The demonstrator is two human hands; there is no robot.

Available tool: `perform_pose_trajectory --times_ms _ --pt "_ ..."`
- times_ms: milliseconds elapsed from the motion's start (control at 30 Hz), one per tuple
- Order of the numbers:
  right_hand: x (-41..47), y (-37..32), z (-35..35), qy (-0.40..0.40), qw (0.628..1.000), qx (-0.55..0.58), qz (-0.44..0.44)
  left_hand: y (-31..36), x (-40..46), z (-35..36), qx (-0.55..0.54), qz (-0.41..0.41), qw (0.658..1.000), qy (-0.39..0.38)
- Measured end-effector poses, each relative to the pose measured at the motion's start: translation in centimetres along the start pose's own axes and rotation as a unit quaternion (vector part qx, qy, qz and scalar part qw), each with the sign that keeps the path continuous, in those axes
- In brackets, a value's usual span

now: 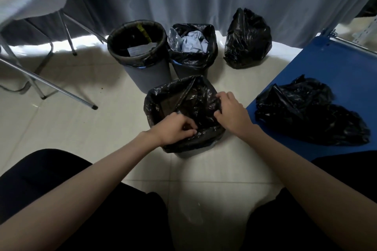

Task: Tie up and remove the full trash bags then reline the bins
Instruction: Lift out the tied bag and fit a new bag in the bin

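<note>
We saw near bin [189,154] on floor tiles, black liner [163,96] draped over rim. Left hand [175,128] pinched liner at front edge, fingers curled. Right hand [230,112] gripped liner fold at right rim. Behind: round bin [149,79], square bin [191,71] holding crumpled paper, tied bag [247,40]. Spare bags [306,114] lay on blue surface [336,63].

Tiled floor [61,128]: three lined bins [146,75], tied bag [247,40], seemingly full.
</note>
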State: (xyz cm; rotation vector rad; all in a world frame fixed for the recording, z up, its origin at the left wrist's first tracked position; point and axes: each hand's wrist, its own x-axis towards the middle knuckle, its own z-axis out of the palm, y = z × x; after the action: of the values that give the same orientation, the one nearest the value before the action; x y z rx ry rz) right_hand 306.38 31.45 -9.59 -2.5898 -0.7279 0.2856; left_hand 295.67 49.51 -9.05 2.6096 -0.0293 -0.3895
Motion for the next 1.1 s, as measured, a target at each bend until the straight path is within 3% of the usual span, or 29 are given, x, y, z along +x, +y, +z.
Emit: perform_pose_trajectory --times_ms 133,367,500,667,867,1100 --pt "0.1 -0.2 0.8 0.023 1.0 0.013 0.004 1.4 -0.2 1.0 -0.046 0.022 0.998 0.034" --pt "1.2 -1.9 3.0 0.005 0.997 0.058 -0.059 0.4 -2.2 1.5 0.018 -0.007 0.998 0.056" --pt "1.6 -3.8 3.9 -0.04 0.984 0.088 -0.149 -2.2 -4.4 0.8 0.04 -0.077 0.993 0.086" --pt "0.9 -5.7 5.3 -0.063 0.967 0.018 -0.246 -4.8 -7.0 0.1 0.059 -0.175 0.972 0.143" --pt "-0.3 -8.1 6.8 -0.078 0.949 -0.056 -0.3 -5.7 -10.5 2.2 0.106 -0.229 0.939 0.235" --pt "-1.4 -9.8 9.6 -0.034 0.945 -0.094 -0.311 -4.1 -13.5 6.0 0.138 -0.345 0.909 0.191"
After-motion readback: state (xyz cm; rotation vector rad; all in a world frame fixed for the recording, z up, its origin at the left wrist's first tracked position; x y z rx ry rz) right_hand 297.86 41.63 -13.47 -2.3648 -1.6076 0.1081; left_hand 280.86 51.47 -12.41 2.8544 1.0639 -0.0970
